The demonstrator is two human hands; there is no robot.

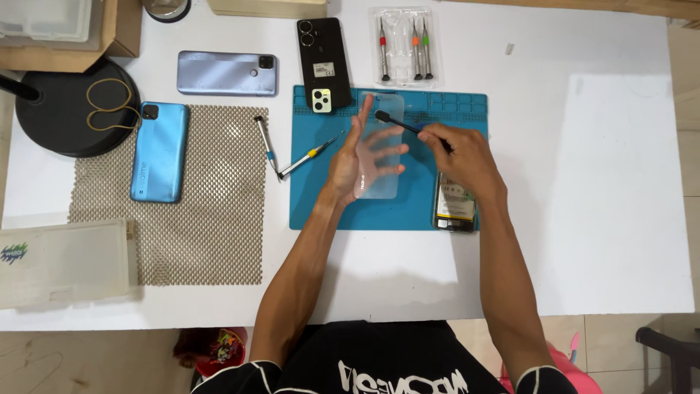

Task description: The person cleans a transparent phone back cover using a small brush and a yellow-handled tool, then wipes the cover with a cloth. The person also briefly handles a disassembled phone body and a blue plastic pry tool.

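White rectangular table, filling most of the view. Beige honeycomb-mesh anti-slip mat toward the left edge, reaching down near the front edge. Teal rectangular silicone work mat at the centre of the table, just right of the mesh mat. Round black lamp base at the left edge, a tan rubber band lying on it. Translucent plastic storage box at the front-left corner. Glossy light-blue phone, back up, on the upper-left part of the mesh mat. Grey-blue phone, back up, lying crosswise near the far edge. Black phone, back up, just beyond the teal mat's far-left corner. Clear plastic tray of small screwdrivers with red, orange and green collars near the far edge. Frosted translucent phone back cover above the middle of the teal mat, held upright-lengthwise. Left hand behind that cover, fingers spread, gripping it by its edges. Right hand pinched around a thin black brush-like tool, tip touching the cover's upper right part. Opened phone body with battery showing on the teal mat's front-right corner, partly under the right wrist. Silver-shafted screwdriver with blue collar and yellow-banded screwdriver crossing between the two mats. Small pale-green square camera module piece on the teal mat's far-left corner.
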